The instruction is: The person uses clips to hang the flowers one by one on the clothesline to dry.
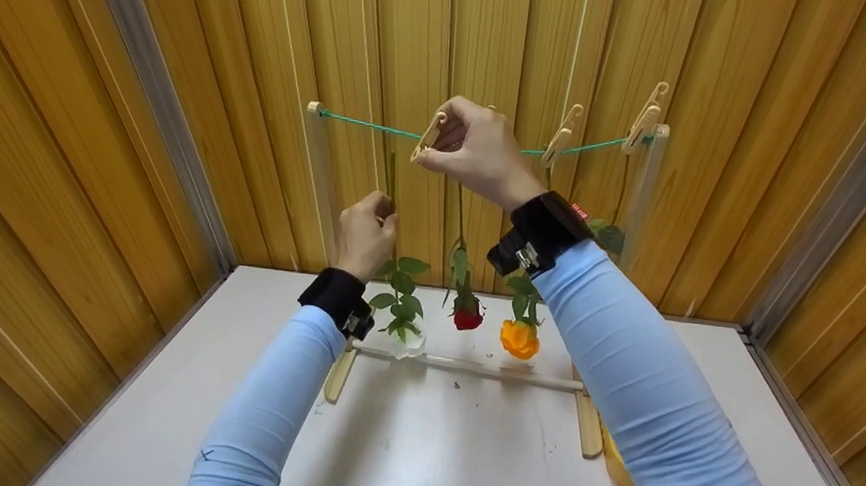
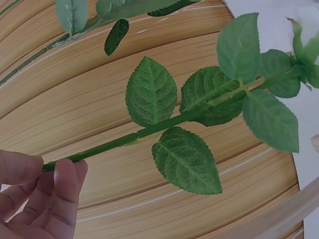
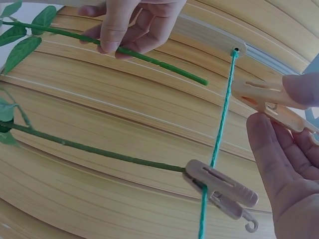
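Observation:
My left hand (image 1: 366, 235) pinches the green stem (image 2: 107, 145) of a white artificial rose (image 1: 410, 344), which hangs head down with its leaves below the fingers. The bare stem end points up toward the green cord (image 3: 223, 109), just short of it in the right wrist view. At the cord, my right hand (image 1: 483, 154) grips a beige clothespin (image 3: 269, 102) between thumb and fingers, its tip close beside the cord. Next to it, another clothespin (image 3: 219, 186) on the cord holds the stem of a red rose (image 1: 468, 314), also head down.
An orange rose (image 1: 519, 340) hangs from a clothespin (image 1: 560, 138) farther right. One more clothespin (image 1: 641, 129) sits near the right post (image 1: 645, 192). A wooden left post (image 1: 320, 176) and a low crossbar (image 1: 470, 366) stand on the white table (image 1: 457, 455). My right sleeve partly hides a yellow object (image 1: 615, 461).

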`<state>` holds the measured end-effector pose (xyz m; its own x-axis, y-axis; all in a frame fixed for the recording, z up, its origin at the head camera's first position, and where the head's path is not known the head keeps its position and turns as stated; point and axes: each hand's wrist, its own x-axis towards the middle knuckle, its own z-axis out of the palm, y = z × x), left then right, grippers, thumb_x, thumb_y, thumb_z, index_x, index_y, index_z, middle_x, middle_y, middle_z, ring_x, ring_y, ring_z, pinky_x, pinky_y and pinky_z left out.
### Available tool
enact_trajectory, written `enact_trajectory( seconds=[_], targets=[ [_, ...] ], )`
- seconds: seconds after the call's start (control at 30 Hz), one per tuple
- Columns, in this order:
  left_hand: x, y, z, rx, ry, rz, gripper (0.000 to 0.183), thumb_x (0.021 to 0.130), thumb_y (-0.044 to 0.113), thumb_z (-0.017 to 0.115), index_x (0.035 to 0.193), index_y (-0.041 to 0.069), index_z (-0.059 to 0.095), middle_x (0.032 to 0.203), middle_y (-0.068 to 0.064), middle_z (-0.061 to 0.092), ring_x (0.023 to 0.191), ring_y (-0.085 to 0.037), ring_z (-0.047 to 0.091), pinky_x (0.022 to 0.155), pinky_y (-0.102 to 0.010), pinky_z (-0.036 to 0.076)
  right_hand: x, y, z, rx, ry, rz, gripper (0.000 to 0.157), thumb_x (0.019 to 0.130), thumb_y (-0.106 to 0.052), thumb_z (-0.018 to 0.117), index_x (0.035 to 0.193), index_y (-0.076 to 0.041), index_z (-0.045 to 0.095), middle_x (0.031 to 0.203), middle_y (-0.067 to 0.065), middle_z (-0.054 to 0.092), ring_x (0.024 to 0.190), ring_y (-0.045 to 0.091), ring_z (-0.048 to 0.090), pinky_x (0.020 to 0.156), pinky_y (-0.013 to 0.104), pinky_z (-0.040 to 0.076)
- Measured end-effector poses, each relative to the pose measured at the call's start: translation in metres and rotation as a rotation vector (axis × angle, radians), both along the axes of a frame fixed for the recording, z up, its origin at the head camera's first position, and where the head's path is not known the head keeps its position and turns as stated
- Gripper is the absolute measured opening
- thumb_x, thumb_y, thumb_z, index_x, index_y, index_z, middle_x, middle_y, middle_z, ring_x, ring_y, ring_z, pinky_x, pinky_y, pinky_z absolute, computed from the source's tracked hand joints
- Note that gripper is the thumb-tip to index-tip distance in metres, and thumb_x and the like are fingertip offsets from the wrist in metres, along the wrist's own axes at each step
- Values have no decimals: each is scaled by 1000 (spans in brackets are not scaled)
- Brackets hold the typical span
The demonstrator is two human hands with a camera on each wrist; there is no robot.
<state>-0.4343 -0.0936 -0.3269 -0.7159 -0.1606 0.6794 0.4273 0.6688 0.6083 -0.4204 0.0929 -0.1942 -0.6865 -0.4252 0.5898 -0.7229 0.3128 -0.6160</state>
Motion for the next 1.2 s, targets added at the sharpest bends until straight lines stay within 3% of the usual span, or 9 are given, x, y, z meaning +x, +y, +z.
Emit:
enact_trajectory(
  seconds=[0.27,0.5,0.97,1.2],
  targets=[
    [-13,6,10,-17,-48,18,8,94,-5,64,98,-5,70,96,-21,74,92,-37,71,83,-46,57,-13,-9,19,39,41,-97,21,90,-9,79,104,-4,64,98,7,72,85,13,66,81,25,54],
    [-16,8,21,-21,-106,27,13,98,-3,61,108,-6,70,105,-22,73,98,-36,70,87,-44,57,-21,-17,28,15,25,-163,15,91,-5,76,101,-2,66,99,8,73,86,13,67,81,25,53],
    [-13,11,35,7,-132,19,15,100,-1,61,111,-5,70,107,-21,73,98,-34,69,87,-43,56,-26,-30,26,-62,-8,-289,13,89,-7,80,96,-6,68,91,0,68,88,13,63,80,26,50],
    [-13,15,40,2,-126,9,12,100,0,60,106,-5,69,103,-20,73,94,-33,69,84,-42,56,-28,-36,20,-97,-39,-270,13,90,-5,79,96,-4,68,90,1,66,86,14,61,75,24,48]
  ],
)
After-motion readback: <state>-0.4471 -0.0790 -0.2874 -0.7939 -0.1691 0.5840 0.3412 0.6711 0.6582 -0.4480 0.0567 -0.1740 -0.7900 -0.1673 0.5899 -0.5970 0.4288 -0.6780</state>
